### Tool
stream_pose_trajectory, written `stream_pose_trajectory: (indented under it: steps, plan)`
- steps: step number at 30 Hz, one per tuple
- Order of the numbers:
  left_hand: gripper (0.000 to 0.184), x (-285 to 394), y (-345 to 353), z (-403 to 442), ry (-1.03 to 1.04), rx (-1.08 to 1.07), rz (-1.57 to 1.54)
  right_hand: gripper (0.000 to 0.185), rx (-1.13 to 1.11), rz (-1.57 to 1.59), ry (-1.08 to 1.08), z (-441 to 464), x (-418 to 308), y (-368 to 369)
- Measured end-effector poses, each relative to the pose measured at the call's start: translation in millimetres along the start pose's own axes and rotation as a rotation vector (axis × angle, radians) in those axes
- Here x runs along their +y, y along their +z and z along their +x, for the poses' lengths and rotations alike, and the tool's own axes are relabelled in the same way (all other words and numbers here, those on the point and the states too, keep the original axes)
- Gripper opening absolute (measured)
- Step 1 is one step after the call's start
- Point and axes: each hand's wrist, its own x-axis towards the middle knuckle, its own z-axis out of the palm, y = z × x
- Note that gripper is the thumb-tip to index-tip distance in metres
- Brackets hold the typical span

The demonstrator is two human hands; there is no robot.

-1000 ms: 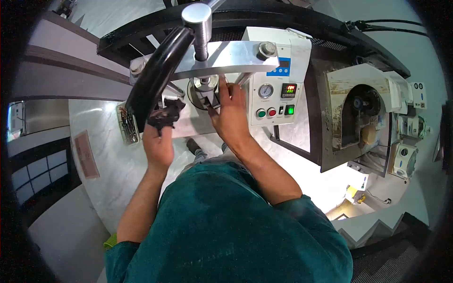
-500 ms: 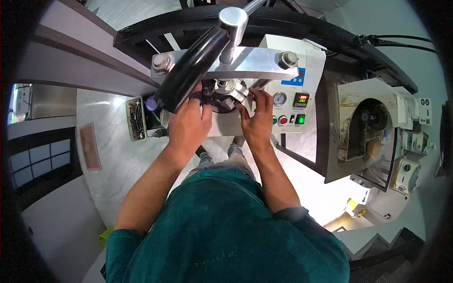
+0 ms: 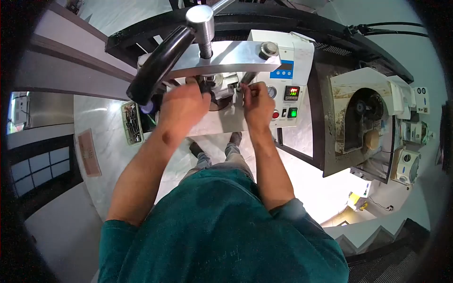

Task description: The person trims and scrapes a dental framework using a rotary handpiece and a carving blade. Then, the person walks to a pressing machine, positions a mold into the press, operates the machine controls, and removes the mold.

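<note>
Silvery fitting [image 3: 230, 80] (perhaps a clamp), partly hidden.

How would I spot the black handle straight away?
Find the white machine with a thick silver bar across it. A silver screw rises through the bar, and the black handle slants off its top to the left. It's glossy black, while bar and screw are shiny metal.

I am wearing a dark teal shirt [image 3: 226, 217], its cloth creasing in soft folds, its short sleeves [image 3: 113, 240] leaving my forearms [image 3: 137, 184] bare. Faint pale markings [image 3: 221, 258], too blurred to read, are running across the front. My left hand [image 3: 185, 106] and right hand [image 3: 258, 104] are going bare. Below, I am wearing greyish trousers [image 3: 204, 160] and dark footwear [image 3: 196, 150].
</note>
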Motion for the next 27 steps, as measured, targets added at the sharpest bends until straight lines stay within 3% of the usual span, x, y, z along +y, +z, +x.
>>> stream_pose_trajectory:
  steps: [4,7,10,14,18,21,24,25,26,27]
  plan:
    - [0.036,12.3,0.0,-19.3,-0.087,0.02,-0.029,0.022,-0.155,0.225,0.041,-20.1,-16.5,-2.3]
    - [0.032,9.1,3.1,-20.0,-0.104,0.077,-0.072,0.064,-0.273,0.29,0.003,-54.9,-40.5,6.1]
    - [0.033,6.4,-2.6,-22.1,-0.169,0.076,-0.139,0.079,-0.275,0.179,-0.05,-54.9,-41.2,12.2]
    - [0.037,8.0,9.1,-33.7,-0.27,0.069,-0.345,0.09,-0.38,0.289,-0.031,-38.6,-47.1,5.7]
    - [0.034,-1.1,32.9,-45.7,-0.272,0.216,-0.548,0.099,-0.404,0.166,-0.136,-38.5,-50.9,14.7]
    - [0.028,-1.6,49.2,-45.6,-0.429,0.091,-1.245,0.101,-0.448,0.166,-0.154,-24.6,-49.1,15.8]
    - [0.024,8.2,45.1,-52.4,-0.628,-0.103,-1.559,0.091,-0.436,0.012,-0.259,-11.6,-48.6,5.3]
    - [0.024,7.2,43.5,-55.2,-0.618,-0.098,-1.577,0.088,-0.433,-0.065,-0.291,-9.5,-50.9,3.5]
    - [0.024,5.7,42.3,-58.0,-0.608,-0.09,-1.595,0.081,-0.247,-0.153,-0.342,-18.1,-58.5,1.7]
    - [0.023,3.9,42.4,-60.9,-0.602,-0.084,-1.614,0.081,-0.255,-0.149,-0.281,-21.3,-64.3,-0.4]
